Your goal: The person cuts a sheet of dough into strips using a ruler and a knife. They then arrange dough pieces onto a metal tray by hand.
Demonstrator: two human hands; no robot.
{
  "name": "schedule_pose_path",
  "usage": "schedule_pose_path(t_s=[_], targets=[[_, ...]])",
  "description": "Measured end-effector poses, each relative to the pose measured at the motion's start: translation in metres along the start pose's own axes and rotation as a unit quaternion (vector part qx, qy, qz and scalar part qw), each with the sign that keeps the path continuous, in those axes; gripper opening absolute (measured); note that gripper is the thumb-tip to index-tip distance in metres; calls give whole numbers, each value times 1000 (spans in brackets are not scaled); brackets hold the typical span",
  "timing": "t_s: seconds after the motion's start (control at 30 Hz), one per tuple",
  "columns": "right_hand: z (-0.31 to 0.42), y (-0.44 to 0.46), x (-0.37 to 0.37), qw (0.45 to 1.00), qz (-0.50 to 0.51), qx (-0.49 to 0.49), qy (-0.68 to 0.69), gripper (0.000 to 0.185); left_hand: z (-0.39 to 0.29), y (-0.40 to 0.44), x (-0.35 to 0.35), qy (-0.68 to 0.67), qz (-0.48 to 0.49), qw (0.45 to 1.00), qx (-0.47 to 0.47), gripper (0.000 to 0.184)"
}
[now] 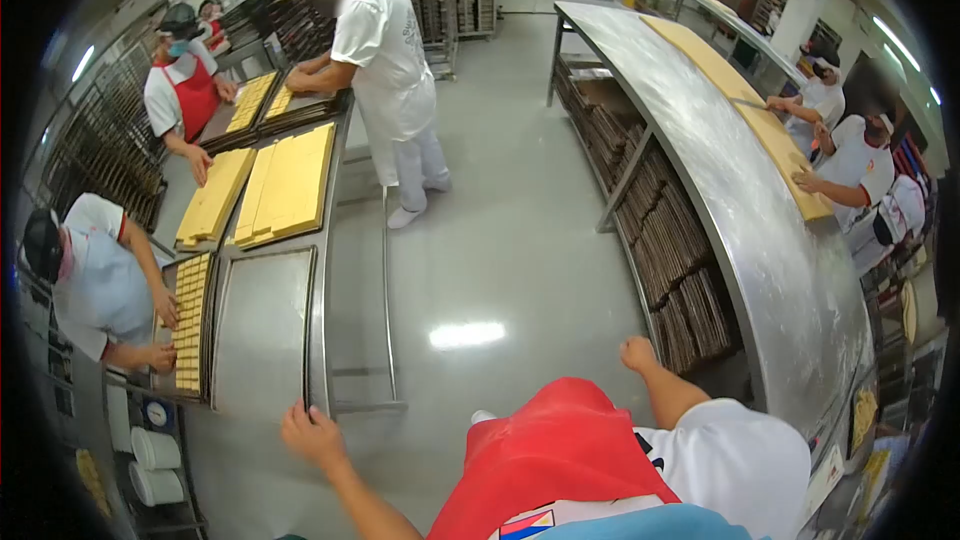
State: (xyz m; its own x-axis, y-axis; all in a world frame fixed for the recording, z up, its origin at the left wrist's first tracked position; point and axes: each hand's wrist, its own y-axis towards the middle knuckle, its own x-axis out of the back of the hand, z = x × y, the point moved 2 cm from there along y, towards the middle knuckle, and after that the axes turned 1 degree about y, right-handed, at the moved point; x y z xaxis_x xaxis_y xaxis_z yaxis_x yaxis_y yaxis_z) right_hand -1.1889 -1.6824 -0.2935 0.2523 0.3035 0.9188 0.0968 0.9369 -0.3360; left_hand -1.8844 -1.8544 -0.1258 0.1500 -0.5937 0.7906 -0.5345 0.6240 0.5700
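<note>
My left hand (314, 437) is at the near right corner of a flat metal baking tray (262, 325) on the left worktable. Its fingers are slightly apart at the tray's corner; whether they touch it I cannot tell. My right hand (637, 352) hangs at my side over the floor, fingers curled in with nothing showing in them. Beyond the bare tray lie yellow dough slabs (290, 180) and a second yellow stack (215, 195). Left of the bare tray, a tray of small yellow pieces (190, 320) lies under a co-worker's hands.
Several co-workers stand around the left table; one in white (385, 70) is at its far right side. On the right, a long steel table (720, 130) carries a dough sheet (780, 155), with stacked trays (660, 230) beneath. Grey floor (470, 240) runs between the tables. White buckets (155, 450) stand lower left.
</note>
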Motion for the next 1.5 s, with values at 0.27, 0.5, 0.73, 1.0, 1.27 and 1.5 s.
schedule_pose_path(t_s=[0.27,0.5,0.73,1.0,1.27,1.5], targets=[[112,83,34,995,-11,25,94,28,-48,43,-83,-21,153,987,35,45],[239,182,69,980,-30,98,170,24,-68,74,-66,113,40,992,28,46],[412,284,58,947,65,256,181,27,-32,82,-136,68,105,991,57,33],[655,251,111,798,146,540,225,27,-90,109,-92,57,83,986,131,51],[790,169,86,744,-26,665,65,27,13,60,-59,205,32,870,446,54],[820,163,46,797,-16,602,-37,19,61,53,-51,74,-2,804,591,23]])
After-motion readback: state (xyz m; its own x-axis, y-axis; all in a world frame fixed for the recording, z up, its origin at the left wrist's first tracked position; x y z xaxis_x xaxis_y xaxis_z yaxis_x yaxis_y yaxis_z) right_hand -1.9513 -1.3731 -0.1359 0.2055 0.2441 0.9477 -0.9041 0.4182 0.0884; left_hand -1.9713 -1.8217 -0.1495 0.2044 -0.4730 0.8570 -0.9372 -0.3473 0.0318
